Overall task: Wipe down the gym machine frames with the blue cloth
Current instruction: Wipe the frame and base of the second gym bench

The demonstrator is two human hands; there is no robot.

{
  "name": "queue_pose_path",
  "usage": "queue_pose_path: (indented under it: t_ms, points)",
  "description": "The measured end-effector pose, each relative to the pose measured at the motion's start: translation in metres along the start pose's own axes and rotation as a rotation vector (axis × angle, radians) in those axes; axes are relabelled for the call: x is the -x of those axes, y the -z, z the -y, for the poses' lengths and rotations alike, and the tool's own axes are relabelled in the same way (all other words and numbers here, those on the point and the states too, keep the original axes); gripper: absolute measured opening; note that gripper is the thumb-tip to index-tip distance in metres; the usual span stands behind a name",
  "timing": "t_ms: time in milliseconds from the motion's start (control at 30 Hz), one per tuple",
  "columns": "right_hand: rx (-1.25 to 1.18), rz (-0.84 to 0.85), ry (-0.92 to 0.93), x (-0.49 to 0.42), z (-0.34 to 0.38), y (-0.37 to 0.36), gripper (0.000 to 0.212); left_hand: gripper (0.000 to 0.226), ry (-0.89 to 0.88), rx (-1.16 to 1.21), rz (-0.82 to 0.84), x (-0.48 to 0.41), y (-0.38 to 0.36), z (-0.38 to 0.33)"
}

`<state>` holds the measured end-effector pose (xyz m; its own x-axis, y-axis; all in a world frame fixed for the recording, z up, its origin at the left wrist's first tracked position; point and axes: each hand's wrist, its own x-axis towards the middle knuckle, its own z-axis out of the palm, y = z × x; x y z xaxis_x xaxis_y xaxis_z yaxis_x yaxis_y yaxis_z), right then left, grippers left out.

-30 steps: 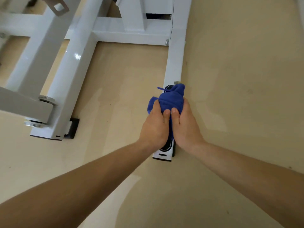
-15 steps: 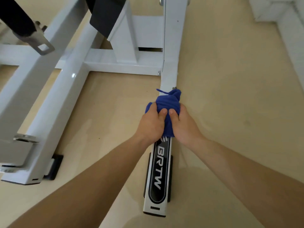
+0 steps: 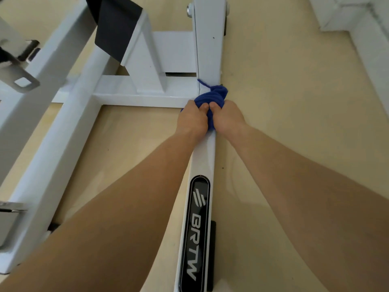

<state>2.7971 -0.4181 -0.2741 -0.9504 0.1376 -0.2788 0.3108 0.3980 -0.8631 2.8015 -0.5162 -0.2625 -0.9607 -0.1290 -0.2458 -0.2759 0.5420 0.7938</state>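
Observation:
A bunched blue cloth (image 3: 212,95) sits on the white floor rail (image 3: 205,157) of the gym machine, right where the rail meets the white crossbar (image 3: 145,98). My left hand (image 3: 192,121) grips the cloth from the left and my right hand (image 3: 226,119) grips it from the right, thumbs side by side on top. Both hands press the cloth down onto the rail. A black oval logo plate (image 3: 196,232) lies on the rail nearer to me.
A second white frame beam (image 3: 63,148) runs along the left, with a steel bracket (image 3: 19,79) and a black pad (image 3: 117,24) above it. An upright white post (image 3: 210,39) rises beyond the cloth. Beige floor (image 3: 284,102) lies to the right, white blocks (image 3: 357,22) at far right.
Both hands have slid the cloth along the rail away from me, from its near end by the logo plate up to the joint with the crossbar.

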Motion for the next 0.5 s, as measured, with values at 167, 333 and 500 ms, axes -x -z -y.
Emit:
queue_pose_path:
  t_ms: [167,333,500]
  points:
    - [0.015,-0.068,0.009,-0.023,0.008,0.001,0.034,0.027,-0.024,-0.114,-0.082,-0.020,0.000,-0.010]
    - [-0.040,-0.093,-0.003,-0.029,0.011,0.000,0.030,0.016,0.038,-0.137,-0.190,-0.030,-0.005,-0.020]
    - [-0.049,-0.064,-0.018,-0.027,0.014,0.008,0.034,0.024,0.071,-0.120,-0.220,-0.035,-0.005,-0.021]
